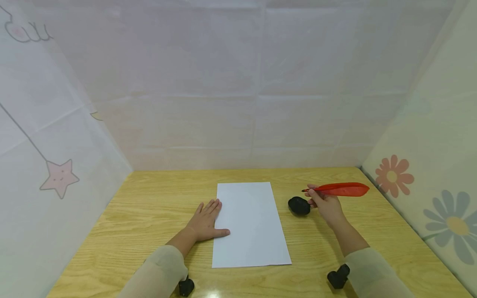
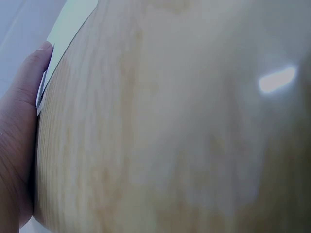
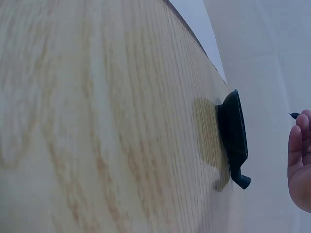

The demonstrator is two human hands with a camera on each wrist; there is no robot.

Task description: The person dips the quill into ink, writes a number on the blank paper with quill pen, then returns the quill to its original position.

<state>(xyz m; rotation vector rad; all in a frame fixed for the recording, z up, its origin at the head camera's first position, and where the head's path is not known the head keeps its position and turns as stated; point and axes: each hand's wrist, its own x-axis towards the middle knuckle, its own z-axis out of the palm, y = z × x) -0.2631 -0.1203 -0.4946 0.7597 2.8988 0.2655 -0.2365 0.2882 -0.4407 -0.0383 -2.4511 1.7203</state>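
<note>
My left hand (image 1: 206, 223) lies flat with spread fingers on the left edge of a blank white sheet of paper (image 1: 249, 227). In the left wrist view only part of that hand (image 2: 19, 126) and a corner of the paper (image 2: 73, 24) show. My right hand (image 1: 328, 209) pinches a red feather quill pen (image 1: 343, 189) above the table, its dark tip pointing left. Just left of that hand sits a small black dish (image 1: 299, 205). From the right wrist the dish (image 3: 233, 128) looks shallow, with a short stub handle; the quill's dark nib (image 3: 294, 115) pokes past the fingers.
Everything lies on a light wood-grain table (image 1: 160, 194). Pale cloth walls rise at the back and on both sides, the left one printed with a pink star (image 1: 59, 177) and the right with flowers (image 1: 456, 225). Black devices (image 1: 338, 276) sit at both wrists.
</note>
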